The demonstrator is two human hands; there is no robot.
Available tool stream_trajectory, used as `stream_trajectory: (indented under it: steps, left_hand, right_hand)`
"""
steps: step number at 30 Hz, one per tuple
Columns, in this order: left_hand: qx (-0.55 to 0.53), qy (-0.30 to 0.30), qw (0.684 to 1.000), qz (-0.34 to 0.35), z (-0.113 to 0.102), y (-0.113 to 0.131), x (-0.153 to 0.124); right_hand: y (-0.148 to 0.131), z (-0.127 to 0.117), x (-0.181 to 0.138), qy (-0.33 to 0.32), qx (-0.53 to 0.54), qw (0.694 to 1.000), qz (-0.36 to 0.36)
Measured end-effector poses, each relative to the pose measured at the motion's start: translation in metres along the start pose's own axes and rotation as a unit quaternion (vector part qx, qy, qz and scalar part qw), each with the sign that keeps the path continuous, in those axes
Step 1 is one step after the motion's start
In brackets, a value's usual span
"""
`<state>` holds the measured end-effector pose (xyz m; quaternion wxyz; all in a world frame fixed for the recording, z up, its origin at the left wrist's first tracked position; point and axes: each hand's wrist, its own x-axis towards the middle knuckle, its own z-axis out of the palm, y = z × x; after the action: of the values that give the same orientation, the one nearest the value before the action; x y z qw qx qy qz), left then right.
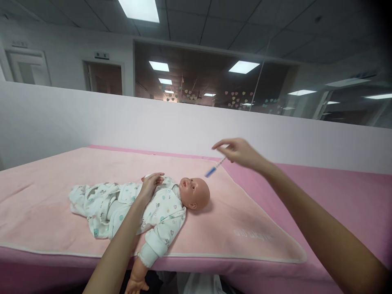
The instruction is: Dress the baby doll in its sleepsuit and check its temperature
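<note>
A baby doll [196,194] lies on its back, dressed in a white printed outfit, with its bald head to the right. My left hand [150,184] rests on the doll's chest, its fingers loosely bent and apart, nothing seen in them. Above and to the right of the doll's head, my right hand [237,152] pinches a slim white stick with a blue end [210,171]. That blue end points down and left toward the head without touching it. Motion blurs the stick, so its exact kind does not show.
Under the doll spreads a pale pink mat [239,220] with a white edge, on a darker pink padded table [330,196]. The doll's near arm hangs over the front edge. A low white wall [171,122] with glass above runs behind.
</note>
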<state>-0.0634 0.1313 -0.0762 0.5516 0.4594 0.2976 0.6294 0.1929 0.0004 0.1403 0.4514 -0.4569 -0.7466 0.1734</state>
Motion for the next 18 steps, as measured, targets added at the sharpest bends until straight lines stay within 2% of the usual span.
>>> stream_trajectory:
  steps: [3, 7, 12, 14, 17, 18]
  left_hand:
    - [0.002, -0.007, 1.000, -0.002, 0.000, 0.001, -0.001]
    - [-0.002, -0.008, 1.000, -0.001, 0.001, 0.003, -0.002]
    - [0.004, -0.008, 1.000, 0.001, 0.001, 0.002, -0.001]
    - [-0.005, -0.007, 1.000, 0.004, 0.001, 0.001, 0.000]
    - [-0.009, -0.007, 1.000, 0.005, 0.001, 0.001, 0.000]
    - [-0.009, -0.007, 1.000, 0.005, 0.001, 0.001, -0.001]
  right_hand:
    - [-0.009, -0.004, 0.001, 0.039, 0.041, 0.998, -0.033]
    - [0.001, 0.009, -0.001, -0.039, -0.020, 0.999, 0.002]
    - [0.022, 0.033, -0.010, -0.028, 0.072, 0.997, 0.030]
    - [0.025, 0.038, -0.013, -0.006, 0.088, 0.995, 0.047]
    - [0.021, 0.036, -0.012, 0.073, 0.147, 0.985, 0.056]
    - [0.018, 0.033, -0.012, 0.074, 0.145, 0.985, 0.061]
